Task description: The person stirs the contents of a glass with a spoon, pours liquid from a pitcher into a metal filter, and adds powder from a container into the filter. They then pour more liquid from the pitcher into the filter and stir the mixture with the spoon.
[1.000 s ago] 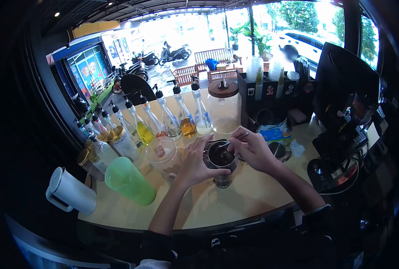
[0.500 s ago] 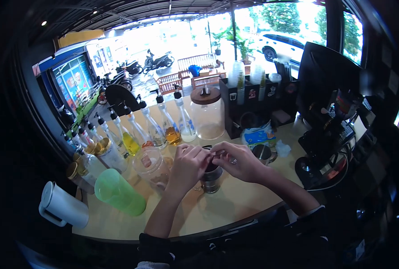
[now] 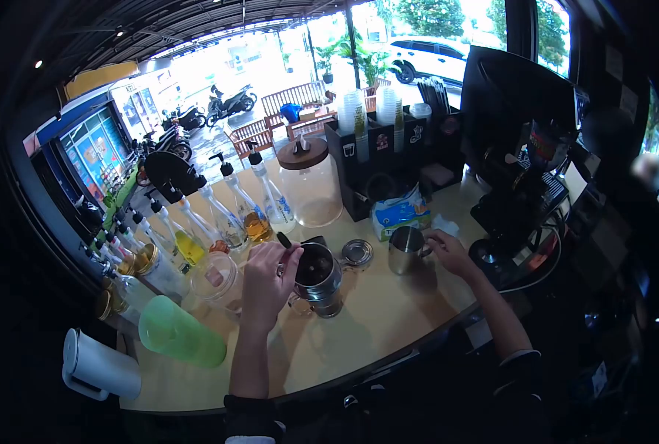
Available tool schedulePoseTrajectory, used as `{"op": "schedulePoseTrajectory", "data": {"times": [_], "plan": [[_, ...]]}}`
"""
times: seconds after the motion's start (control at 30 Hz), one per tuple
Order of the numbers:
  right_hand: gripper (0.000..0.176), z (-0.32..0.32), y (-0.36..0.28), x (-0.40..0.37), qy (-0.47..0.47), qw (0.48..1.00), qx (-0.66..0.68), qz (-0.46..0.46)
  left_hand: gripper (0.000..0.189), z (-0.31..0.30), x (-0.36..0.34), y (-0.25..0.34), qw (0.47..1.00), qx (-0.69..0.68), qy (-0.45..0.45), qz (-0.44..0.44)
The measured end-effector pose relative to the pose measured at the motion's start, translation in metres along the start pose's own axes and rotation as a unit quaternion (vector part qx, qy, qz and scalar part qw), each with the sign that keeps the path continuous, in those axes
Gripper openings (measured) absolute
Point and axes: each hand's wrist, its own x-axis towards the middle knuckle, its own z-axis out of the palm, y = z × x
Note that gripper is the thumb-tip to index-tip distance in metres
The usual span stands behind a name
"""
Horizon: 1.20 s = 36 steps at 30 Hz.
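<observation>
A metal coffee filter pot [image 3: 320, 275] with dark contents stands upright on the counter, over what looks like a small glass cup with a handle. My left hand [image 3: 269, 274] is closed at its left rim, and a short black tip [image 3: 283, 240] sticks up above the fingers. The rest of that piece is hidden. To the right, my right hand [image 3: 448, 251] is closed on the handle of a steel mug [image 3: 406, 251], which appears to stand on the counter. Between the two vessels lies a round metal lid [image 3: 357, 254].
A clear plastic jar [image 3: 218, 281], a green pitcher [image 3: 181, 331] and a white jug [image 3: 100, 364] stand left. Syrup pump bottles [image 3: 255, 222] line the back, beside a wooden-lidded glass jar [image 3: 311, 192]. A black cup holder [image 3: 388, 163] and tissue pack [image 3: 402, 213] are behind the mug.
My right hand has left the filter pot and moved right to the steel mug's handle. My left hand remains at the pot, whose opening now shows. The camera view has shifted right.
</observation>
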Motion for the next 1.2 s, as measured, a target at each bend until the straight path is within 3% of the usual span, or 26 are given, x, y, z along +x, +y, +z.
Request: {"op": "schedulePoseTrajectory", "data": {"times": [0.17,0.33,0.4,0.57,0.77,0.97,1.2], "plan": [[0.014,0.013,0.030,0.000,-0.024,0.990,0.140,0.018,0.012,-0.004,-0.003,-0.001,0.998,-0.039,0.003,-0.048],[0.014,0.018,-0.006,0.011,-0.026,0.987,0.159,-0.002,0.011,-0.005,-0.007,-0.003,0.995,-0.067,0.037,-0.071],[0.015,0.018,-0.024,0.021,-0.029,0.983,0.176,-0.051,0.011,-0.008,-0.007,-0.001,0.993,-0.073,0.047,-0.083],[0.012,0.021,-0.110,0.039,-0.045,0.980,0.173,-0.090,0.008,-0.014,-0.009,-0.001,0.992,-0.075,0.075,-0.074],[0.013,0.034,-0.182,0.053,-0.113,0.974,0.092,-0.176,0.008,-0.018,-0.010,-0.002,0.990,-0.073,0.093,-0.078],[0.015,0.051,-0.218,0.057,-0.191,0.967,0.053,-0.158,0.009,-0.024,-0.012,-0.002,0.993,-0.049,0.097,-0.052],[0.018,0.062,-0.234,0.062,-0.170,0.957,-0.090,-0.215,0.009,-0.023,-0.013,-0.004,0.989,-0.089,0.101,-0.061]]}}
